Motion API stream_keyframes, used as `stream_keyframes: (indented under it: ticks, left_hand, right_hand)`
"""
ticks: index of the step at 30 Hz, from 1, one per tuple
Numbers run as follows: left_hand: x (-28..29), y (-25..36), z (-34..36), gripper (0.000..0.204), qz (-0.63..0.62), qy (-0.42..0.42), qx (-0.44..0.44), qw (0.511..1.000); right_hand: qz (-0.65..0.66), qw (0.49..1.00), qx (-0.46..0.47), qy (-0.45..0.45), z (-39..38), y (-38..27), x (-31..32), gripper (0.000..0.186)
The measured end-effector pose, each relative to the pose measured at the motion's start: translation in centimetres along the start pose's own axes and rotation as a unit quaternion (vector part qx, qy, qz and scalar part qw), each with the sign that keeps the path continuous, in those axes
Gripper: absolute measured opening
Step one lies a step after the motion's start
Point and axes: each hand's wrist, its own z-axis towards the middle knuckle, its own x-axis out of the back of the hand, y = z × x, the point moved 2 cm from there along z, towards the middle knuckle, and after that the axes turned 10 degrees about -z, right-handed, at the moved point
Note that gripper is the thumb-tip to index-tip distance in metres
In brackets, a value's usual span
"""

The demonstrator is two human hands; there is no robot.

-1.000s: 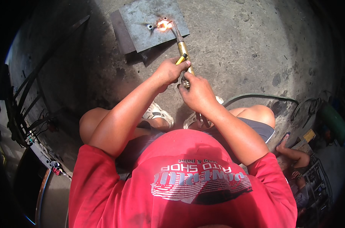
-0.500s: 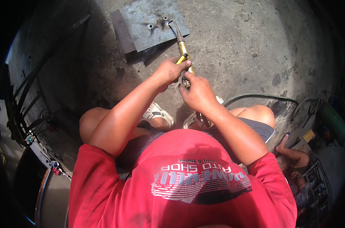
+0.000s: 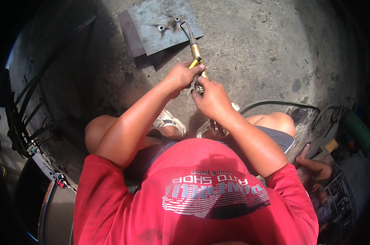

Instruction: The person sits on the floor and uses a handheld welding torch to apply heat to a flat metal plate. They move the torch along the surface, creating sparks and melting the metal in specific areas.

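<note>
A brass gas torch (image 3: pixel 197 51) with a thin bent tip points away from me, its tip over the grey metal sheet (image 3: pixel 160 45). My right hand (image 3: pixel 212 97) is closed round the torch's near end, by its valve knob (image 3: pixel 199 89). Between the closed fingers of my left hand (image 3: pixel 184 77) is a yellow stick (image 3: pixel 195 63) with a black end; its exact kind does not show. The left thumb lies against the torch body. Small holes with scorched marks show in the sheet, near the torch tip. The palm sides of both hands are hidden.
A darker metal piece (image 3: pixel 131 34) lies partly under the sheet on the concrete floor. A hose (image 3: pixel 279 103) runs off to the right toward a green cylinder (image 3: pixel 356 128). Dark cables (image 3: pixel 32 87) hang at the left. Another person's leg (image 3: pixel 315 167) shows at the right.
Both hands keep their hold and hardly move. The torch tip has shifted very slightly over the sheet.
</note>
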Motion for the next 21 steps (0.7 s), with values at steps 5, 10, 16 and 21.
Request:
stream_keyframes:
  ticks: [5,10,16,21]
  left_hand:
    - [0.0,-0.04,0.08,0.035,-0.004,-0.001,0.001,1.0]
    - [-0.01,0.16,-0.09,0.035,0.008,0.002,0.003,1.0]
    - [-0.04,0.1,-0.08,0.034,0.006,0.003,-0.004,1.0]
    - [-0.17,0.45,-0.37,0.035,0.003,0.001,-0.001,1.0]
  right_hand:
    - [0.002,1.0,-0.001,0.001,-0.02,-0.01,0.05,0.05]
    - [0.008,0.999,0.015,0.039,-0.09,0.07,-0.16,0.043]
    - [0.008,1.0,0.009,0.024,-0.08,0.0,-0.07,0.045]
    - [0.012,0.999,0.013,0.034,-0.09,0.05,-0.1,0.044]
